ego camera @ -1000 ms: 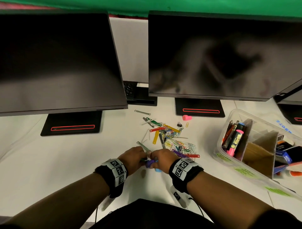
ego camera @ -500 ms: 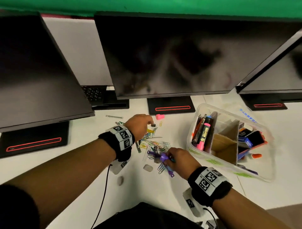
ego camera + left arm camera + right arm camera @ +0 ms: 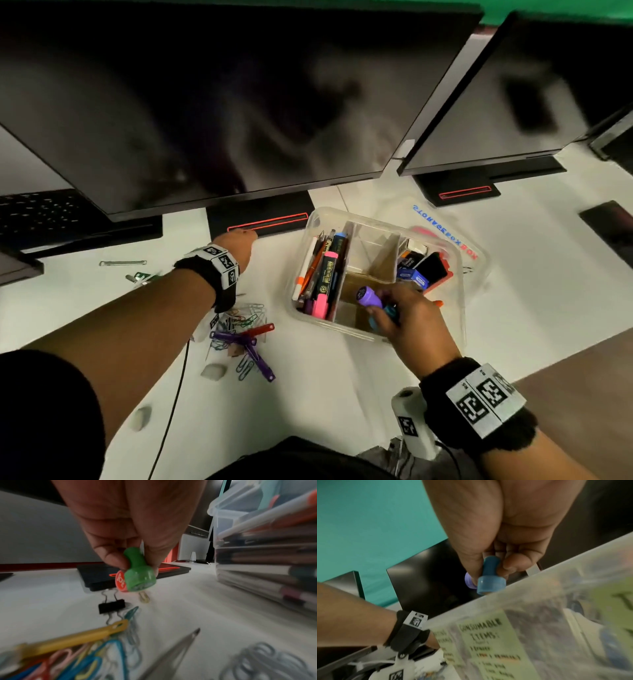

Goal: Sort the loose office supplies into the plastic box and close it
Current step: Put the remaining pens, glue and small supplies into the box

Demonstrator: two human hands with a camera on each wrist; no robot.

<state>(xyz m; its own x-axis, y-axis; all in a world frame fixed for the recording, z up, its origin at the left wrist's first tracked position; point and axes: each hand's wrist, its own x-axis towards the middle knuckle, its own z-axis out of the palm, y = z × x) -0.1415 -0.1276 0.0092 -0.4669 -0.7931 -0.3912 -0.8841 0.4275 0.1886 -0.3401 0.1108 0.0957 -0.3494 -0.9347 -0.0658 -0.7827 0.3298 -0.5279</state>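
Left hand (image 3: 130, 524) pinches green stamp (image 3: 139, 573); right hand (image 3: 411, 318) holds blue stamp (image 3: 490, 580) over plastic box (image 3: 342, 330)

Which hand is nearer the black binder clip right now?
Left. The left hand hovers just above the binder clip, holding small stamps. The right hand is away over the plastic box.

a low monitor (image 3: 212, 102) overhangs the desk at twelve o'clock, its base (image 3: 263, 219) blocking reach there. the plastic box (image 3: 459, 308) fills two o'clock, pens packing its left compartment (image 3: 322, 274). paper clips (image 3: 246, 318) litter the centre; bare desk (image 3: 325, 383) lies open at six.
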